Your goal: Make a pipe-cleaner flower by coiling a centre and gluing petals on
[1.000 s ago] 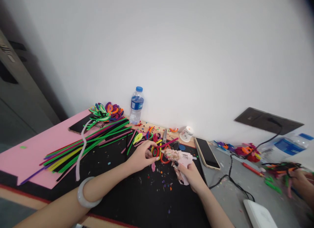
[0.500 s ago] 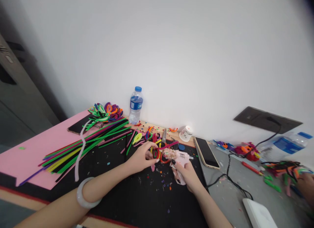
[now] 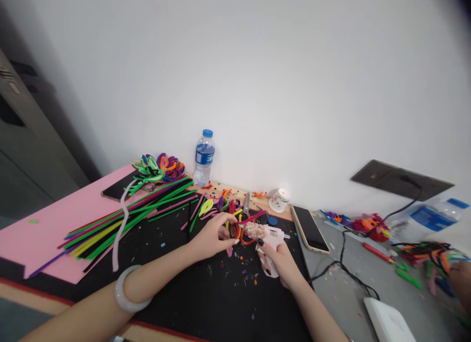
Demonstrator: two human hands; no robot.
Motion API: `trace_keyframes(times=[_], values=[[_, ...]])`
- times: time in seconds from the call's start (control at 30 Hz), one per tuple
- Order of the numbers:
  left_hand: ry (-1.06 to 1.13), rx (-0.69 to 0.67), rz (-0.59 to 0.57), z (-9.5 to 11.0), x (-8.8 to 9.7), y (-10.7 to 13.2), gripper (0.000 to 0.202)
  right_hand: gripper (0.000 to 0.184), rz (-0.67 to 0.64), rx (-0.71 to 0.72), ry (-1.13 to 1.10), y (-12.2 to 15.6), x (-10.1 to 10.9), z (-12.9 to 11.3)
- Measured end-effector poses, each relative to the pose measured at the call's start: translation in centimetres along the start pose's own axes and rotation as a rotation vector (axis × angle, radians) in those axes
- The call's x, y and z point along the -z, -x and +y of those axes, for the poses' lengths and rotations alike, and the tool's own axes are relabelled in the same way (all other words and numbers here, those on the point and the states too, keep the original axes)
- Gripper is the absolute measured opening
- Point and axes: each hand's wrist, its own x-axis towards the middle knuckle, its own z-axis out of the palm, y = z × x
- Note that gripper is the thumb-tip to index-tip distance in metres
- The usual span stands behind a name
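Pipe cleaners left on table, bottle behind them (at the wall). Phone right of glue gun.

I am pinching a small coil of red, green and yellow pipe cleaner, holding it on edge just above the black mat. I am gripping a pink glue gun, its bead-studded barrel lying level and its nozzle pointing at the coil.

The worktop carried a black mat, a pink sheet, a phone, a water bottle and a black cable.
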Motion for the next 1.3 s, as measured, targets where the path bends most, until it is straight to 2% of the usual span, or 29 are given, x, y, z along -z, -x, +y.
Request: trace_keyframes(times=[1.3], values=[[-0.045, -0.036, 0.083, -0.76, 0.1, -0.25, 0.033, 0.031, -0.018, -0.024, 0.033, 0.12, 0.05, -0.09]])
